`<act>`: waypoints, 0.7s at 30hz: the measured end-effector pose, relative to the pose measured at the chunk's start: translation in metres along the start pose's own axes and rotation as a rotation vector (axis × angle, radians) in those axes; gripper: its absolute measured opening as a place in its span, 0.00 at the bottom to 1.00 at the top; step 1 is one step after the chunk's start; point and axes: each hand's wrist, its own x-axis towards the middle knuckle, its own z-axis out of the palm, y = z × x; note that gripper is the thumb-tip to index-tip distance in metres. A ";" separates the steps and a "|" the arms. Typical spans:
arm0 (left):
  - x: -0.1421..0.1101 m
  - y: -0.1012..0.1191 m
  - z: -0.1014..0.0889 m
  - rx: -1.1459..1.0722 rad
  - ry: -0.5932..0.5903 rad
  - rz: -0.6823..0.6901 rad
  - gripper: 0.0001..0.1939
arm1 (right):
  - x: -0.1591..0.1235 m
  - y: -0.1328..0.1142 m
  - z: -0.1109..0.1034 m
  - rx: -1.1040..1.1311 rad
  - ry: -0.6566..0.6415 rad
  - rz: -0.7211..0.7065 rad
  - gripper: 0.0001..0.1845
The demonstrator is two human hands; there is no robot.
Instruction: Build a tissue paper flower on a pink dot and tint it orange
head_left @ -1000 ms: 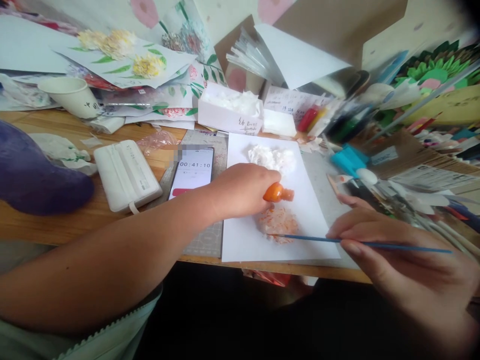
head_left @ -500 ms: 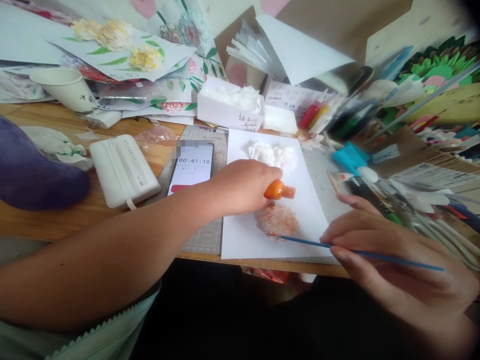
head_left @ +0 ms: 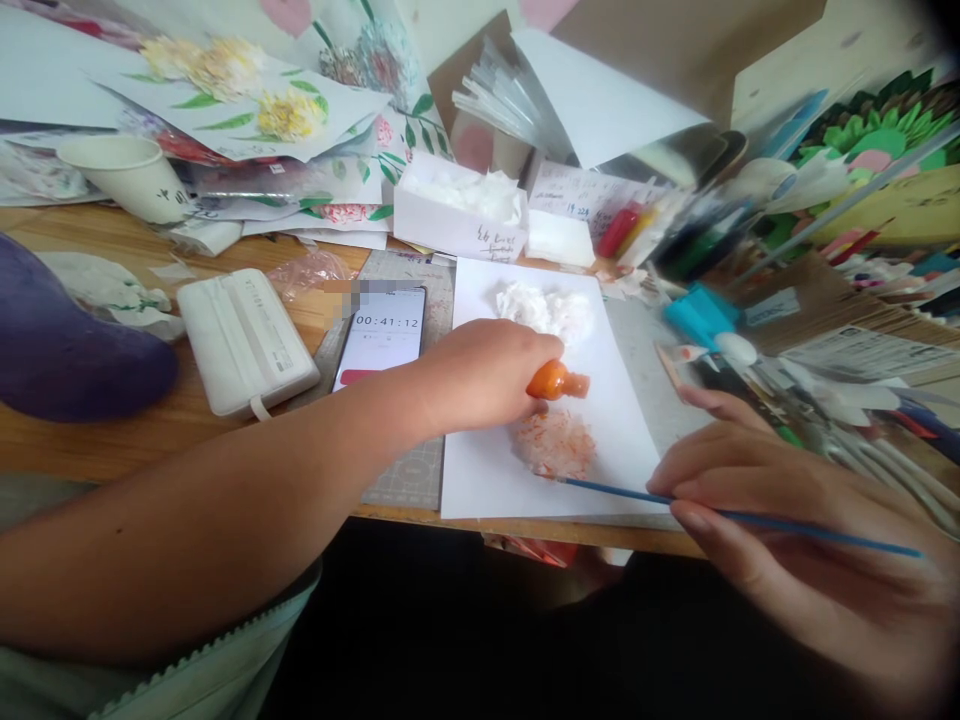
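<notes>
A small orange paint bottle (head_left: 553, 380) lies tilted in my left hand (head_left: 502, 370), its neck toward the right. The fingers are wrapped round it, over a white sheet of paper (head_left: 480, 480). My right hand (head_left: 780, 510) pinches a thin blue paintbrush (head_left: 615, 488). The brush tip touches or hovers at the lower left edge of a pale, fluffy round flower-like piece (head_left: 556, 445) streaked with orange. Just beyond my left hand sits a crumpled white tissue-like clump (head_left: 544, 308) on the same sheet.
A phone (head_left: 381, 335) showing a timer and a white power bank (head_left: 247, 342) lie left of the paper. A box of white tissue (head_left: 459, 212) stands behind. Paper cup (head_left: 131, 175) at far left; brushes and tools (head_left: 847, 420) crowd the right.
The right hand and paintbrush have shifted slightly right and down. The left hand still holds the orange bottle in almost the same spot.
</notes>
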 end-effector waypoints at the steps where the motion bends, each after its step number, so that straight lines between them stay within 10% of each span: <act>1: 0.000 0.000 0.000 -0.001 -0.002 -0.003 0.10 | 0.000 -0.001 0.000 -0.003 -0.004 -0.002 0.08; 21: 0.000 -0.001 0.002 0.000 -0.007 -0.021 0.08 | -0.007 -0.001 -0.002 0.006 0.047 0.095 0.09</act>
